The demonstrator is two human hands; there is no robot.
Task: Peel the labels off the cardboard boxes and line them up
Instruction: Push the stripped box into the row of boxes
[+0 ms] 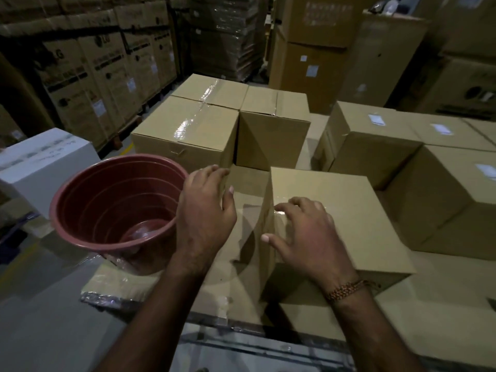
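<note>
Cardboard box (341, 210): right hand (308, 237) spread on top; left hand (204, 210) relaxed beside.

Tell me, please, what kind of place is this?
Most likely a warehouse. Tall stacks of printed cartons stand on pallets behind, and many sealed cardboard boxes with labels crowd the work area.

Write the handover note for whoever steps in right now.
Left hand: open, held in the gap left of the near box, gripping nothing.
Right hand: open, fingers spread on that box's taped top; no grip on anything.
Done: three unlabelled boxes stand grouped ahead.
Left: the boxes on the right show white labels to peel, then line them up.
Red bucket sits at left.
</note>
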